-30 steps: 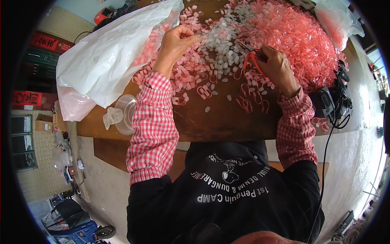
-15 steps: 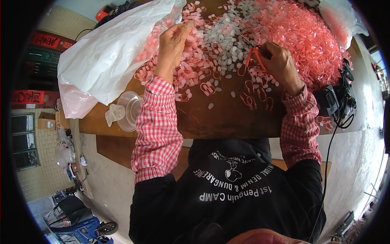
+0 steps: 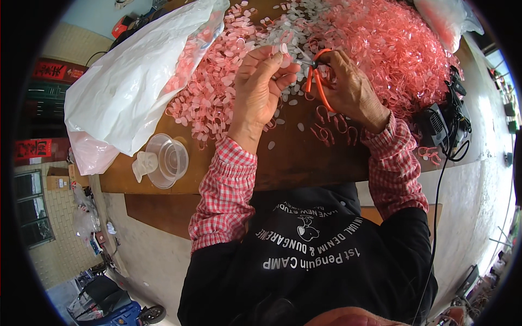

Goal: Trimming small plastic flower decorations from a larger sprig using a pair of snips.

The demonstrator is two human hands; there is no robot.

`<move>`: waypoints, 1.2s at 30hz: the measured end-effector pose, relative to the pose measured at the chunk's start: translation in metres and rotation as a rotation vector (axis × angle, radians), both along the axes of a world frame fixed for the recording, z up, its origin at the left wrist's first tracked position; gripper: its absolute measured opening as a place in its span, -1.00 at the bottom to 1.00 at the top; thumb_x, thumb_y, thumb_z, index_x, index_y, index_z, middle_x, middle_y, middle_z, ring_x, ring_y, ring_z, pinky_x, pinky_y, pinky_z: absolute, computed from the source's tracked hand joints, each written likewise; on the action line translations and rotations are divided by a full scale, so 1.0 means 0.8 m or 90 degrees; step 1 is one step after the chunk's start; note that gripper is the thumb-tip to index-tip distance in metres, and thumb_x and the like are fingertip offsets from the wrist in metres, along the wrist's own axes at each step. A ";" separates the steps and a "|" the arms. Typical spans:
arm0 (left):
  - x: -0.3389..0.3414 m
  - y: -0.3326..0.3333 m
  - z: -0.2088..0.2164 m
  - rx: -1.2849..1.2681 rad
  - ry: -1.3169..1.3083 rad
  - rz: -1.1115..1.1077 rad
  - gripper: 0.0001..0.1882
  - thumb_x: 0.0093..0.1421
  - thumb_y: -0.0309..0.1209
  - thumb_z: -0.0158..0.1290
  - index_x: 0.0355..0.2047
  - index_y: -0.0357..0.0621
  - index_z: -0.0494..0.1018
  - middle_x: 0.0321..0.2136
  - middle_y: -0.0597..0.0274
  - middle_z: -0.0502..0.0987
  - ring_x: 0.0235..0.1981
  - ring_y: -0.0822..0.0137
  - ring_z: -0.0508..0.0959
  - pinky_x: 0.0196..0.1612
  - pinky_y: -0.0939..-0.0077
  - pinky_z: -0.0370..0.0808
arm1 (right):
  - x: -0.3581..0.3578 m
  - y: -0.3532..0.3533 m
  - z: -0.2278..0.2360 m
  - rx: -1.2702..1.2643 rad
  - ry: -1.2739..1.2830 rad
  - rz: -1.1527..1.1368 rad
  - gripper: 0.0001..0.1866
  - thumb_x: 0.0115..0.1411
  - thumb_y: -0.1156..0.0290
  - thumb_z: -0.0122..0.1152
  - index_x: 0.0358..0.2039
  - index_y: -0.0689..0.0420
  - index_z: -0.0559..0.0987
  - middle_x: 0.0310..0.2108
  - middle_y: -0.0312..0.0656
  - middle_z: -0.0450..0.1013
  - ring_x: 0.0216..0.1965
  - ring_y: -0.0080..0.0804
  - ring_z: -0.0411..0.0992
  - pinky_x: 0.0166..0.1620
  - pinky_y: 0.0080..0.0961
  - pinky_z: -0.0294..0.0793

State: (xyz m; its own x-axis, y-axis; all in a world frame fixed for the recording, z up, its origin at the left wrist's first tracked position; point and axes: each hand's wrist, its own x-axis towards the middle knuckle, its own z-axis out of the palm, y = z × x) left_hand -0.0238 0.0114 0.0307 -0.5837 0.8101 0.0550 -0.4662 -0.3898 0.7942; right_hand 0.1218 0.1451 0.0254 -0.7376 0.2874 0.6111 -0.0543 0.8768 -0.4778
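Observation:
Pinched between the thumb and fingers of my left hand (image 3: 255, 95) is a small pink plastic piece (image 3: 283, 49) with a pale oval end. My right hand (image 3: 352, 89) grips orange-handled scissors (image 3: 322, 93), their blades pointing toward the left hand. The blade tips sit close to the pink piece; whether they touch it I cannot tell. Beneath and beyond both hands lie loose whitish oval bits (image 3: 299, 32). A heap of pink looped pieces (image 3: 391, 60) rises past my right hand, and a lower pile of pink pieces (image 3: 209, 89) spreads beside my left.
A large white plastic bag (image 3: 125, 87) lies on the brown table (image 3: 310, 168) at the left. Near it stands a clear round tub (image 3: 176, 163) with a crumpled translucent piece (image 3: 144, 164) alongside. A black device with cables (image 3: 435, 125) sits at the right edge; a clear bag (image 3: 448, 22) is behind.
My left hand has moved right from above the left pile, bringing a pink piece in front of the scissors. My right hand has turned, swinging the scissors toward it. The view has shifted slightly.

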 end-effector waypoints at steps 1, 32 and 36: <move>0.004 0.000 -0.001 0.000 -0.002 -0.002 -0.82 0.26 -0.44 0.06 -0.14 -0.16 0.45 -0.34 0.22 0.58 -0.32 0.30 0.63 -0.30 0.54 0.61 | -0.001 0.000 -0.001 0.040 0.002 0.010 -0.51 -0.02 0.47 0.37 -0.08 0.28 0.40 -0.27 -0.01 0.42 -0.30 -0.08 0.44 -0.30 -0.28 0.48; 0.021 0.005 -0.025 0.030 -0.049 -0.015 -0.85 0.23 -0.54 0.08 -0.18 -0.24 0.46 -0.29 0.18 0.57 -0.27 0.40 0.60 -0.21 0.46 0.58 | 0.005 -0.006 0.001 0.031 -0.152 -0.061 -0.63 0.12 0.26 0.28 -0.18 0.23 0.42 -0.28 -0.01 0.37 -0.33 0.05 0.44 -0.33 -0.18 0.43; 0.016 0.007 -0.037 0.058 -0.011 -0.013 -0.85 0.23 -0.56 0.06 -0.18 -0.26 0.47 -0.29 0.17 0.57 -0.29 0.41 0.59 -0.16 0.50 0.56 | 0.003 -0.010 -0.002 0.050 -0.150 -0.075 -0.64 0.07 0.26 0.32 -0.23 0.19 0.44 -0.33 -0.02 0.43 -0.41 -0.01 0.49 -0.45 -0.17 0.47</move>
